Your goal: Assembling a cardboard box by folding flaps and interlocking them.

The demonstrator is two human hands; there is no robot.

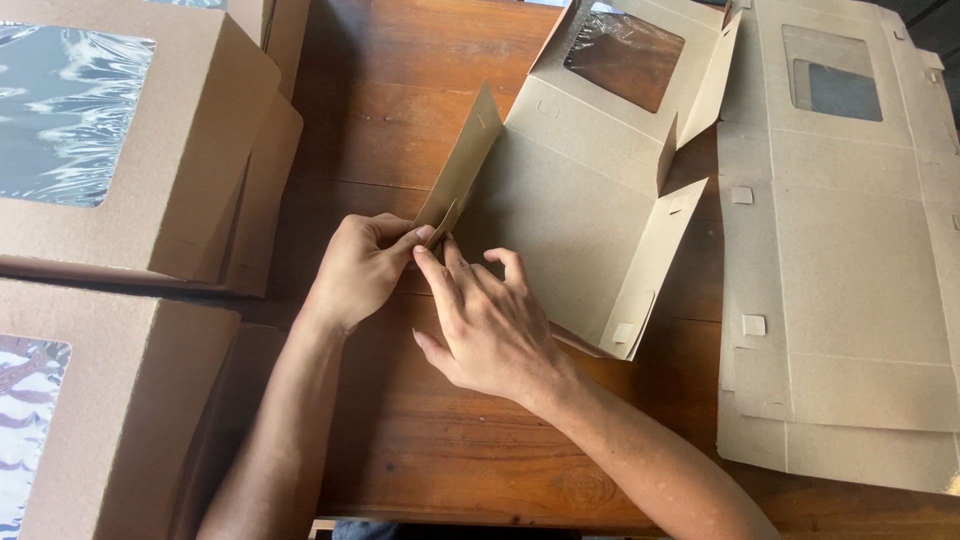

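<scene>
1. Half-folded kraft box blank (575, 215) with a film window lies at mid-table, toward the far edge; side flaps raised
2. Left hand (360, 268) pinches the near corner of its left flap (462, 170), thumb and fingers closed on the card
3. Right hand (490, 325) touches the same corner, fingers loosely spread, index extended
4. Flat blanks (840, 290) stacked at the right edge
5. Finished windowed boxes (130, 140) along the left edge of the wooden table (400, 100)

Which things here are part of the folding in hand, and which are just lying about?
In hand: half-folded brown cardboard window box; left hand pinching its corner flap; right hand at the same flap.

Lying about: finished brown window boxes stacked at left; flat unfolded cardboard blanks at right; wooden table.
</scene>
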